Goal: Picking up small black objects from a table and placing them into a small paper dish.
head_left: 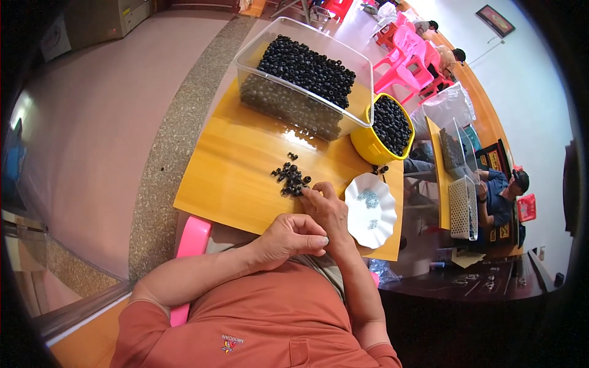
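Observation:
My left hand (291, 240) is held just above the table's near edge, close to my right wrist. Its thumb and forefinger are pinched together, and whatever is between them is too small to make out. My right hand (329, 211) reaches over the table with fingers bent, its fingertips at the edge of a loose pile of small round black pieces (291, 178). Whether a piece is between those fingertips is hidden. Right of this hand lies a white scalloped dish (384, 205) with two little heaps of tiny pale bluish bits (369, 197).
A clear plastic bin (294, 116) full of black pieces stands at the table's (227, 153) far side. Beside it is a yellow tub (368, 145) of similar pieces. Pink chairs (405, 58) stand beyond. At right, another person (500, 199) sits by a white perforated basket (461, 208).

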A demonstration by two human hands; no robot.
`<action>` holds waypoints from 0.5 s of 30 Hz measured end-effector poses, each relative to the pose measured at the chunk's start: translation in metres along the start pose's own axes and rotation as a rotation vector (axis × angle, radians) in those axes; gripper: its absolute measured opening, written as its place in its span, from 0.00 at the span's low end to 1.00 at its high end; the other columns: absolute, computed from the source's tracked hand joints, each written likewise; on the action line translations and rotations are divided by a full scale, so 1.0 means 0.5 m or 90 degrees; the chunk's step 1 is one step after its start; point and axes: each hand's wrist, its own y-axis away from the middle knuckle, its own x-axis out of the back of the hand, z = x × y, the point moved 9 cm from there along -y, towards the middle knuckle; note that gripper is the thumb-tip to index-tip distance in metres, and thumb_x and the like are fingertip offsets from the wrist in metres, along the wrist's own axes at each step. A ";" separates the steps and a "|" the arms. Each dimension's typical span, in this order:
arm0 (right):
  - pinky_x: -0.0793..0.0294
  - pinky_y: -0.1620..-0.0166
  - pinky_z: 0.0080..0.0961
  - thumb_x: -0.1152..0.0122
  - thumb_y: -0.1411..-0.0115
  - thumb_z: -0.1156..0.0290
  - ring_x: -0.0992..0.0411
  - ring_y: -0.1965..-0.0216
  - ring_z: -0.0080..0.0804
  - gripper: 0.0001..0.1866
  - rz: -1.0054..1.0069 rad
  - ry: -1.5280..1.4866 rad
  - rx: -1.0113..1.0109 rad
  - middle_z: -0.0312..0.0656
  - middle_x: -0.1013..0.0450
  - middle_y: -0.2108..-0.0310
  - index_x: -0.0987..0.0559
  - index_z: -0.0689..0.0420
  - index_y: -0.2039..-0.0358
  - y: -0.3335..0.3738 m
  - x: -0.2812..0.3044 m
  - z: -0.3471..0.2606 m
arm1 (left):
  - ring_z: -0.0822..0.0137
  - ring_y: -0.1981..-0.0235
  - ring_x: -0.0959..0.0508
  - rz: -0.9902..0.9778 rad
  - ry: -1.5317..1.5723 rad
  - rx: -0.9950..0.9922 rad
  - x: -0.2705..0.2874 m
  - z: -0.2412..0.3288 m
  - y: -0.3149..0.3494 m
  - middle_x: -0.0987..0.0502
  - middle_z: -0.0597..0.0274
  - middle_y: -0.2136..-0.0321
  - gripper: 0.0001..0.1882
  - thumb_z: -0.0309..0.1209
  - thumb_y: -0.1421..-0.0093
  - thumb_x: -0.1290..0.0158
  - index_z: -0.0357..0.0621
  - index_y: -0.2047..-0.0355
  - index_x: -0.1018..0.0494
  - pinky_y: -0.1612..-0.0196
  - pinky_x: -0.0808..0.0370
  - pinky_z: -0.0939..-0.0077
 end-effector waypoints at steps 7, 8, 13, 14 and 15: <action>0.25 0.74 0.35 0.37 0.48 0.74 0.26 0.74 0.44 0.07 0.001 -0.018 0.007 0.41 0.30 0.65 0.24 0.55 0.67 -0.004 -0.002 0.001 | 0.67 0.68 0.19 0.012 -0.014 0.006 0.005 -0.002 0.000 0.21 0.59 0.69 0.05 0.23 0.43 0.42 0.38 0.66 0.25 0.60 0.18 0.73; 0.25 0.73 0.36 0.37 0.48 0.73 0.26 0.74 0.44 0.07 0.003 -0.020 0.009 0.41 0.30 0.65 0.24 0.55 0.67 -0.001 -0.005 0.004 | 0.67 0.68 0.19 0.012 -0.018 0.005 0.005 -0.002 0.000 0.21 0.59 0.69 0.05 0.23 0.43 0.42 0.38 0.65 0.25 0.60 0.18 0.73; 0.25 0.73 0.36 0.37 0.47 0.72 0.26 0.74 0.44 0.09 0.001 -0.020 -0.002 0.41 0.30 0.65 0.25 0.55 0.66 0.003 0.000 0.007 | 0.67 0.68 0.19 0.014 -0.019 0.000 0.007 -0.001 -0.001 0.21 0.59 0.69 0.06 0.23 0.43 0.41 0.38 0.65 0.25 0.60 0.18 0.74; 0.25 0.73 0.36 0.36 0.47 0.72 0.26 0.73 0.44 0.09 0.003 -0.019 -0.001 0.42 0.30 0.64 0.25 0.55 0.65 0.007 -0.002 0.011 | 0.67 0.68 0.19 0.015 -0.021 -0.002 0.007 -0.001 -0.001 0.21 0.59 0.69 0.06 0.23 0.43 0.41 0.38 0.65 0.25 0.61 0.18 0.74; 0.25 0.73 0.36 0.36 0.47 0.72 0.26 0.73 0.44 0.10 0.005 -0.019 0.000 0.42 0.30 0.64 0.25 0.55 0.64 0.009 -0.003 0.013 | 0.67 0.68 0.19 0.015 -0.021 -0.002 0.008 -0.001 -0.001 0.21 0.59 0.69 0.06 0.23 0.43 0.41 0.38 0.65 0.25 0.61 0.18 0.74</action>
